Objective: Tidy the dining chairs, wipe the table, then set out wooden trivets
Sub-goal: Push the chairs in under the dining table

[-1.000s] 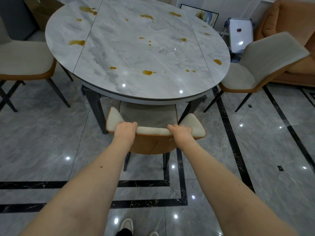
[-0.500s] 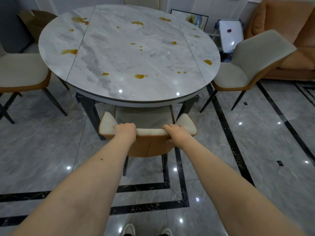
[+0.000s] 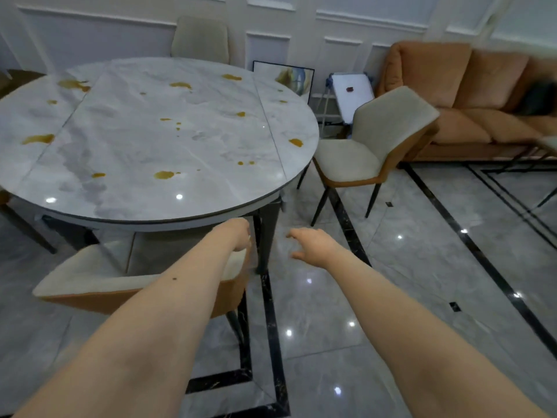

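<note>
The round grey marble table (image 3: 135, 140) carries several amber spill stains (image 3: 164, 175). A cream and orange dining chair (image 3: 90, 282) is tucked under its near edge, back towards me. My left hand (image 3: 239, 235) hovers just over the right end of that chair's back, fingers loosely bent and holding nothing. Further right, my right hand (image 3: 313, 247) is out in the air above the floor, fingers spread and empty. A second chair (image 3: 376, 140) stands pulled out and angled at the table's right side. A third chair (image 3: 200, 40) is behind the table. No trivets or cloth are in view.
An orange sofa (image 3: 482, 101) runs along the right wall. A framed picture (image 3: 289, 79) and a small whiteboard (image 3: 352, 95) lean against the back wall between table and sofa. Glossy grey floor tiles with black inlay lines (image 3: 271, 312) stretch to the right.
Both hands have come off the near chair's back. My view has swung up and to the right, and the right hand has moved right, away from the chair.
</note>
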Demonstrator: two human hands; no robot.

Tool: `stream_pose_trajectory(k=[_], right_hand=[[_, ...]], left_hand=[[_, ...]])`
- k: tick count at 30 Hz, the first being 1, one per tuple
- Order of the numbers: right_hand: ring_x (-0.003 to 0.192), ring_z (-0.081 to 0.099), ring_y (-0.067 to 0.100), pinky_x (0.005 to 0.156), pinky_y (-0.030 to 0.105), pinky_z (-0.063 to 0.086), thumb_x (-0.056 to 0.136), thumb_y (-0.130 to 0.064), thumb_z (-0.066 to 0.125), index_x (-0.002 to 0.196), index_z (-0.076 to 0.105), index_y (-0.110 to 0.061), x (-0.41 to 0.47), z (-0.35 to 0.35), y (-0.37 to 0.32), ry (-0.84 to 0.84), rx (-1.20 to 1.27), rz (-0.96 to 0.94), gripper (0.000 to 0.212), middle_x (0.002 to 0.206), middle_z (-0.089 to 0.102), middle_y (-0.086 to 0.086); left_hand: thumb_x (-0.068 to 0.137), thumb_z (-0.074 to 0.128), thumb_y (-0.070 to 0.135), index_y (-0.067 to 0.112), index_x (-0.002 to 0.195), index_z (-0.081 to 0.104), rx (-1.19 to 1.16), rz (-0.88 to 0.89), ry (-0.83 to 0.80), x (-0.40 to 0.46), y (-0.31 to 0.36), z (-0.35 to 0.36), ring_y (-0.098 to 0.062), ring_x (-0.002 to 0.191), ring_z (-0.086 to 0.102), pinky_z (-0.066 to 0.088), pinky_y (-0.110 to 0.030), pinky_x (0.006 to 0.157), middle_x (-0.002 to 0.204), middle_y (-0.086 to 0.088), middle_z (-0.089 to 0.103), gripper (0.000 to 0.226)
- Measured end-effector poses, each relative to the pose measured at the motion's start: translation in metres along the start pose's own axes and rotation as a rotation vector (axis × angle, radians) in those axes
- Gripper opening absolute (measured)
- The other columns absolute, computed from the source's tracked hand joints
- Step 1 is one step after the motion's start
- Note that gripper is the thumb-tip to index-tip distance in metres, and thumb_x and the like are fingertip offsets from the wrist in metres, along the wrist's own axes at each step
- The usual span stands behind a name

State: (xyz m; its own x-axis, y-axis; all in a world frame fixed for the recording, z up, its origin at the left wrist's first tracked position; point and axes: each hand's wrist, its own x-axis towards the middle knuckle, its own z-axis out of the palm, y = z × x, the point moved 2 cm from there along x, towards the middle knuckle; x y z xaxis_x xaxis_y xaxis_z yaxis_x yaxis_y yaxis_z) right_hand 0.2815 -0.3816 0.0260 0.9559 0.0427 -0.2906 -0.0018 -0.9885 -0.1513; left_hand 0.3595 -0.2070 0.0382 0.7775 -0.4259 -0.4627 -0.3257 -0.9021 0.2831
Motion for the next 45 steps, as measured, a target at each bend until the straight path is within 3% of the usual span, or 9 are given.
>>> stream_pose_trajectory(k=[10, 20, 24, 28, 31, 37, 41, 45], right_hand=[[0.127, 0.048, 0.025, 0.105, 0.038, 0.038, 0.092, -0.031, 0.059, 0.142, 0.036, -0.020, -0.025, -0.035, 0.204, -0.030, -0.011, 0.212, 0.056, 0.142, 0.046, 0.006], [0.124, 0.049, 0.028, 0.101, 0.038, 0.042, 0.095, -0.027, 0.055, 0.141, 0.036, -0.017, 0.020, -0.093, 0.398, 0.036, 0.110, 0.382, 0.051, 0.141, 0.046, 0.008], [0.125, 0.048, 0.025, 0.101, 0.036, 0.041, 0.095, -0.029, 0.054, 0.143, 0.034, -0.019, 0.036, -0.115, 0.487, 0.045, 0.102, 0.441, 0.053, 0.141, 0.046, 0.007], [0.127, 0.047, 0.024, 0.101, 0.034, 0.040, 0.094, -0.028, 0.055, 0.144, 0.033, -0.018, 0.039, -0.130, 0.575, 0.072, 0.160, 0.524, 0.055, 0.143, 0.044, 0.006], [0.125, 0.048, 0.025, 0.099, 0.036, 0.043, 0.094, -0.030, 0.055, 0.144, 0.032, -0.021, 0.045, -0.138, 0.646, 0.083, 0.157, 0.577, 0.056, 0.143, 0.046, 0.006], [0.125, 0.049, 0.026, 0.100, 0.037, 0.042, 0.095, -0.031, 0.056, 0.145, 0.032, -0.019, 0.080, -0.170, 0.803, 0.127, 0.128, 0.564, 0.057, 0.143, 0.046, 0.007], [0.128, 0.046, 0.026, 0.099, 0.037, 0.041, 0.096, -0.029, 0.054, 0.145, 0.030, -0.018, 0.113, -0.205, 0.890, 0.081, 0.073, 0.480, 0.056, 0.144, 0.044, 0.008], [0.126, 0.047, 0.027, 0.097, 0.035, 0.039, 0.095, -0.027, 0.055, 0.144, 0.032, -0.016, 0.157, -0.241, 0.961, 0.100, 0.064, 0.415, 0.056, 0.143, 0.043, 0.009]], left_hand=[[0.088, 0.060, 0.025, 0.009, 0.118, 0.060, 0.026, 0.105, -0.039, 0.100, 0.187, 0.018, -0.028, 0.111, 0.056, 0.046, -0.039, 0.097, 0.122, -0.009, 0.057, 0.033], [0.091, 0.057, 0.027, 0.009, 0.122, 0.055, 0.130, 0.249, -0.054, 0.267, 0.347, -0.001, -0.028, 0.114, 0.053, 0.045, -0.036, 0.093, 0.127, -0.010, 0.053, 0.035], [0.092, 0.055, 0.027, 0.010, 0.121, 0.057, 0.148, 0.312, -0.069, 0.334, 0.430, -0.025, -0.026, 0.114, 0.054, 0.044, -0.032, 0.091, 0.110, -0.003, 0.058, 0.034], [0.091, 0.056, 0.024, 0.010, 0.121, 0.058, 0.174, 0.390, -0.050, 0.391, 0.517, -0.033, -0.026, 0.115, 0.054, 0.045, -0.034, 0.097, 0.125, -0.009, 0.056, 0.033], [0.093, 0.053, 0.020, 0.012, 0.106, 0.059, 0.188, 0.404, -0.067, 0.437, 0.581, -0.030, -0.027, 0.118, 0.052, 0.042, -0.032, 0.100, 0.118, -0.007, 0.055, 0.016], [0.093, 0.050, 0.018, 0.009, 0.113, 0.056, 0.162, 0.386, 0.032, 0.542, 0.707, -0.033, -0.029, 0.105, 0.057, 0.048, -0.035, 0.085, 0.119, -0.011, 0.058, 0.023], [0.093, 0.047, 0.017, 0.013, 0.124, 0.052, 0.135, 0.304, 0.102, 0.597, 0.779, -0.054, -0.028, 0.113, 0.054, 0.044, -0.034, 0.091, 0.127, -0.009, 0.054, 0.032], [0.092, 0.048, 0.016, 0.012, 0.123, 0.051, 0.099, 0.268, 0.227, 0.652, 0.824, -0.085, -0.029, 0.116, 0.053, 0.043, -0.033, 0.089, 0.129, -0.011, 0.054, 0.031]])
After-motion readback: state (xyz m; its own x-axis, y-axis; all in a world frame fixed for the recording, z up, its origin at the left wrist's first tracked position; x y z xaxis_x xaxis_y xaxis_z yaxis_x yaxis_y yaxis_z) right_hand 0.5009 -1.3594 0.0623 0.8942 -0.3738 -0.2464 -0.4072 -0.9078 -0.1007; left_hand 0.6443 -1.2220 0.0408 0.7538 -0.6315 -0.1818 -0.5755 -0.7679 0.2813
